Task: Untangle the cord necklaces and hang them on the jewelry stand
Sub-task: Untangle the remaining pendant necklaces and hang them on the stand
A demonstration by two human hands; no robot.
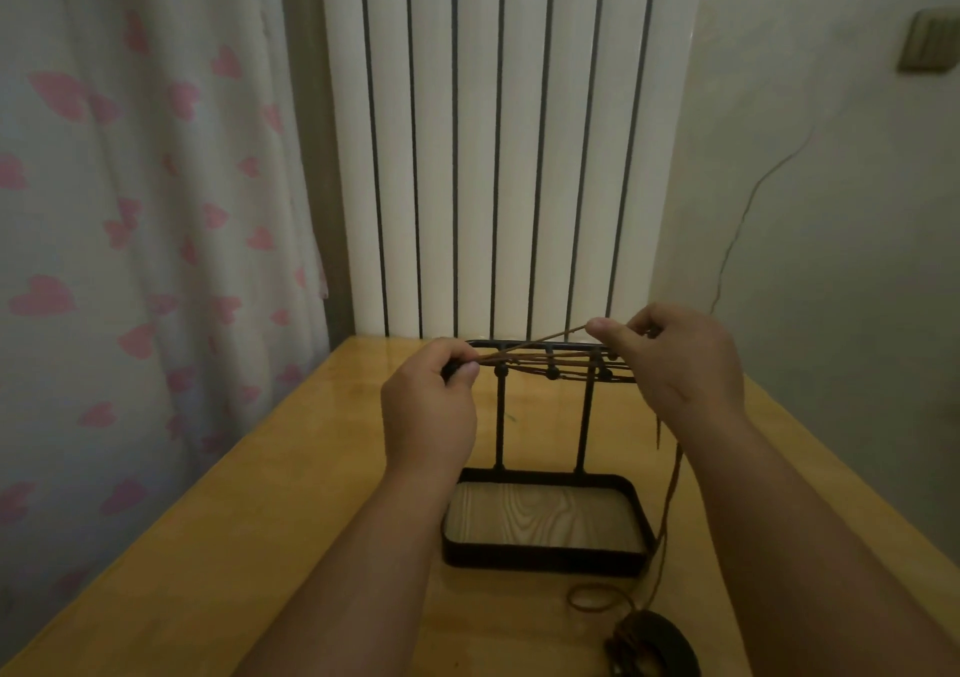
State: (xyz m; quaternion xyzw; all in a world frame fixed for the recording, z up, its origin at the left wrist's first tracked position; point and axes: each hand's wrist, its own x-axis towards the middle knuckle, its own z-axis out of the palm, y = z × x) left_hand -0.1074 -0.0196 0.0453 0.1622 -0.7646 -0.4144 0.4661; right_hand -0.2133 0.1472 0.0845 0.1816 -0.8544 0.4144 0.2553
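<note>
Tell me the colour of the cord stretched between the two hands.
Brown. The cord shows best in the head view, the only one given.

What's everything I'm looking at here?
jewelry stand: one, black, wood-grain tray, table centre
cord necklaces: several strands, brown, stretched across stand's top, trailing down right
round object: one, black, table's near right
table: one, yellow wood, under the stand
radiator: one, white, behind table
curtain: one, white with pink hearts, left
wall switch: one, greyish, upper right
left hand: one, pinching cords, stand's left
right hand: one, pinching cords, stand's right
</note>
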